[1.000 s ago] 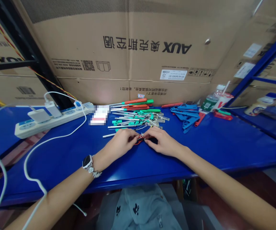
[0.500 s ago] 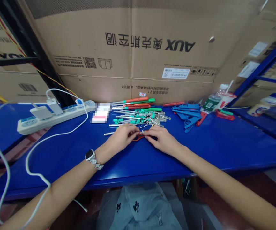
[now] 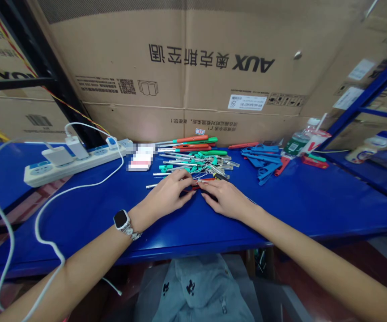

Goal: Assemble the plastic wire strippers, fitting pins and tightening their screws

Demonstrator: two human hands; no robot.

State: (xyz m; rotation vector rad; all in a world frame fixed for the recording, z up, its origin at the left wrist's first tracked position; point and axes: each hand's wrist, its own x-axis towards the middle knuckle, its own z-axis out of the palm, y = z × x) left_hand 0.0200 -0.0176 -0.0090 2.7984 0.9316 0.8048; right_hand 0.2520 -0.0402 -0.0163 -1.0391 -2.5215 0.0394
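Note:
My left hand [image 3: 175,190], a watch on its wrist, is closed with its fingertips on a small red plastic piece [image 3: 195,187] just above the blue table. My right hand [image 3: 227,197] meets it from the other side, fingers bent and tips pressed to the same piece. The fingers cover most of it, so its full shape is hidden. A black and yellow handle [image 3: 219,176] shows just beyond my right knuckles; I cannot tell whether that hand touches it. Behind both hands lies a pile of metal rods with green parts [image 3: 193,163].
Orange-handled tools [image 3: 191,139] lie by the cardboard [image 3: 193,85]. Blue plastic pieces [image 3: 263,161] are heaped right, near a bottle [image 3: 294,143] and a cup [image 3: 317,139]. A power strip [image 3: 79,163] with a white cable [image 3: 75,190] occupies the left.
The red piece has turned and is now more covered by my fingers. My right hand has shifted slightly down and flattened over it. The black and yellow handle shows more.

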